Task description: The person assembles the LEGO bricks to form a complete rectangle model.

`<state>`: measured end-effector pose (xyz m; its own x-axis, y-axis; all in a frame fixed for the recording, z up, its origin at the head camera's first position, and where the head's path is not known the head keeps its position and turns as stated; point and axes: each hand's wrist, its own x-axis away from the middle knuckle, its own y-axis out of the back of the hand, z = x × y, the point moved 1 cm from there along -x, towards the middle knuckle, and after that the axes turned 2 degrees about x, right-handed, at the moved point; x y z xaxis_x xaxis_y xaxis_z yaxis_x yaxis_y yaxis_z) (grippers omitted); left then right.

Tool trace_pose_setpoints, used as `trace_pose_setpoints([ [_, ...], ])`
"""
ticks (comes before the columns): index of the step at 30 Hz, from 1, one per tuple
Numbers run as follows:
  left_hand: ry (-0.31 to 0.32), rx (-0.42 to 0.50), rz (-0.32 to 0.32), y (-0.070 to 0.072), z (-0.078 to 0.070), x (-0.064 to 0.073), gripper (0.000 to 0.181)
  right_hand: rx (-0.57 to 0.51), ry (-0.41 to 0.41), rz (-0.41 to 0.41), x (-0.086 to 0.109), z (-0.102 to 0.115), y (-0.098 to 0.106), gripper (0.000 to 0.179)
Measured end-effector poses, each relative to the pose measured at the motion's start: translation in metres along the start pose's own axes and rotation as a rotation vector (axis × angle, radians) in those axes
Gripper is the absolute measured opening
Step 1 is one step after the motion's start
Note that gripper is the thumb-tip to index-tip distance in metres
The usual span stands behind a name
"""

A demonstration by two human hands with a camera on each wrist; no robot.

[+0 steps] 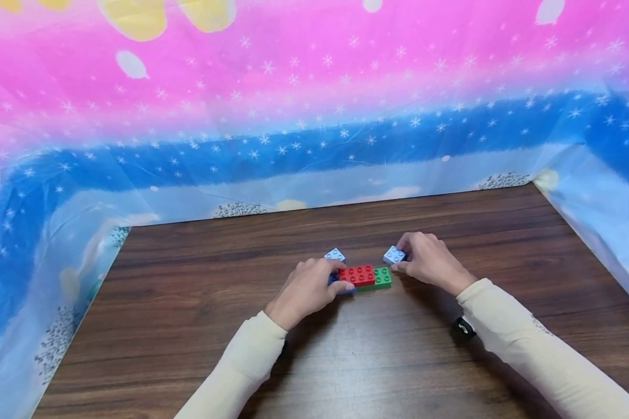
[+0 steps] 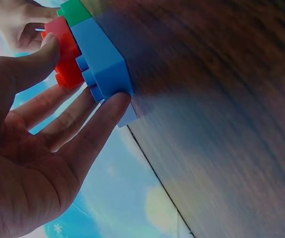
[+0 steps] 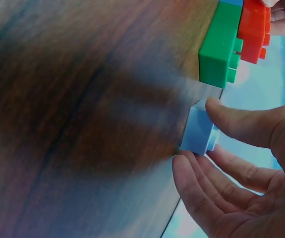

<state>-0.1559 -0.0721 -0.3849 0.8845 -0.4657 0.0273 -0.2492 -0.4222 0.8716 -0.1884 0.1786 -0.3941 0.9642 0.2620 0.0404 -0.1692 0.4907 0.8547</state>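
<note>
A red brick straddles a blue brick and a green brick standing end to end on the table. My left hand grips the left end of these joined bricks, its thumb on the red one and its fingers around the blue end. To their right, my right hand pinches a small light blue brick between thumb and fingers, low over the table and apart from the green end. Another light blue brick lies just behind the joined bricks, partly hidden by my left hand.
The dark wooden table reaches back to a hanging cloth printed with snowflakes, which also runs along the left and right sides. A dark band is on my right wrist.
</note>
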Motion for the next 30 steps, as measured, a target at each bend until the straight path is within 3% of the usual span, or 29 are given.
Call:
trace_pose_setpoints([
  [6, 0.009, 0.009, 0.004, 0.001, 0.000, 0.000, 0.041, 0.002, 0.014, -0.016, 0.000, -0.001, 0.002, 0.026],
  [18, -0.006, 0.002, -0.010, -0.001, 0.001, 0.001, 0.040, -0.060, -0.026, 0.026, 0.006, 0.003, 0.010, 0.027],
  [30, -0.002, 0.007, 0.002, 0.000, 0.001, -0.001, 0.040, -0.126, 0.024, 0.060, 0.014, 0.012, 0.011, 0.025],
])
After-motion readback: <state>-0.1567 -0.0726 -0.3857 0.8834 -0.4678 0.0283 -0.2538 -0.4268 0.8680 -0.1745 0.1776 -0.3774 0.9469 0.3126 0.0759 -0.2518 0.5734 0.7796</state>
